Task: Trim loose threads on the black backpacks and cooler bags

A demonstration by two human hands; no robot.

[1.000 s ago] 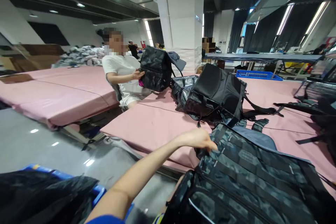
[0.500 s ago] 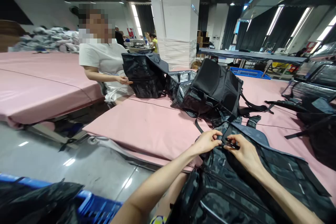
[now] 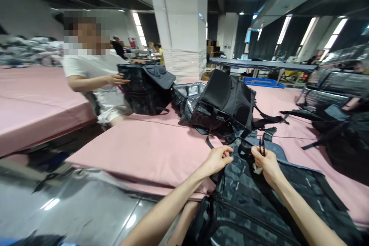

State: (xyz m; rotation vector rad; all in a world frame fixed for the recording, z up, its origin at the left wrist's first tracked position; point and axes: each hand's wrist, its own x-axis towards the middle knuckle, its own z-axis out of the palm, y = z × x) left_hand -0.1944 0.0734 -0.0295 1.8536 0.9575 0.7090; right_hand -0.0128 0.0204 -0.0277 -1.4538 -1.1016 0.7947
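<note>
A dark camouflage backpack point(image 3: 259, 203) lies in front of me, over the near edge of the pink padded table point(image 3: 150, 150). My left hand point(image 3: 217, 160) is closed, pinching the bag's top edge. My right hand point(image 3: 266, 163) is closed round small black snips, whose tips stick up above my fingers. A black strap of the bag runs between the two hands.
A person in a white shirt point(image 3: 95, 80) stands across the gap with a hand on another dark bag point(image 3: 144, 88). A black backpack point(image 3: 225, 103) and an open silver-lined bag point(image 3: 187, 94) lie mid-table. More bags point(image 3: 340, 123) sit on the right. A white pillar point(image 3: 180, 23) stands behind.
My right hand came into view and joined the left at the bag's top, then lifted the snips upright. The view swung right. The other person set their bag down on the table.
</note>
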